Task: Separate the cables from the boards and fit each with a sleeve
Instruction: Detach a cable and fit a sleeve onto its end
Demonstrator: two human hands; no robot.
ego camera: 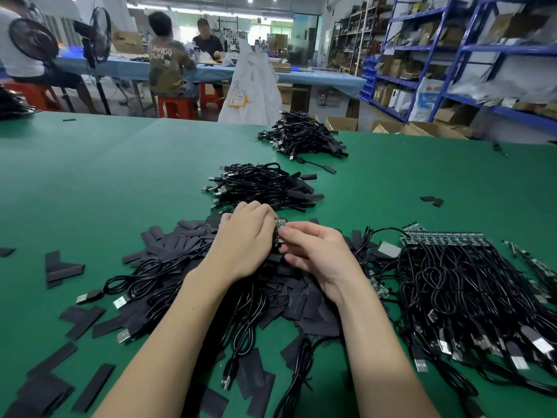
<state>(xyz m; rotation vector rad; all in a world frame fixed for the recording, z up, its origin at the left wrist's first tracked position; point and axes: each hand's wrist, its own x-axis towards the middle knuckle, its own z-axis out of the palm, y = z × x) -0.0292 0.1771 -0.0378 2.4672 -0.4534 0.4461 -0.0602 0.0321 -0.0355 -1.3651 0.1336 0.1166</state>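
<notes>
Both hands met above middle of green felt table [90, 182]. Left hand [244, 236] and right hand [313, 251] pinched small green circuit board [281, 224] between curled fingers. Under them lay heap of flat black sleeve pieces [180, 236]. Uncut boards with black USB cables [458, 276] lay near right. Finished cable pile [262, 185] sat just beyond hands, another pile [304, 135] farther off.

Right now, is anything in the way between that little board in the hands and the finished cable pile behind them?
Nothing visible. The small board, held by both hands, sits just short of the nearer bundle of sleeved cables.
</notes>
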